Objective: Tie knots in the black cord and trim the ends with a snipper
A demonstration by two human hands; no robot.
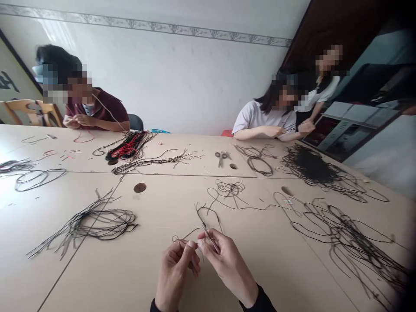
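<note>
My left hand (178, 264) is closed in a pinch on a thin dark cord (186, 236), which loops out above the fingers. Beside it, my right hand (224, 260) is closed around a slim metal tool (211, 239); its tip points up and away, and I cannot tell whether it is tweezers or small scissors. The fingertips of both hands meet over the table, hiding the cord between them. Just beyond the tool lies a loop of dark cord (208, 209), and farther off a loose tangle of cord (230, 188).
A bundle of dark cords (107, 223) lies to the left, another bundle (357, 242) to the right. Scissors (221, 158), a black cord heap (310, 164) and a black-and-red bundle (130, 147) are farther back. Round holes (139, 187) pierce the table (162, 199). Two people sit opposite; another stands behind.
</note>
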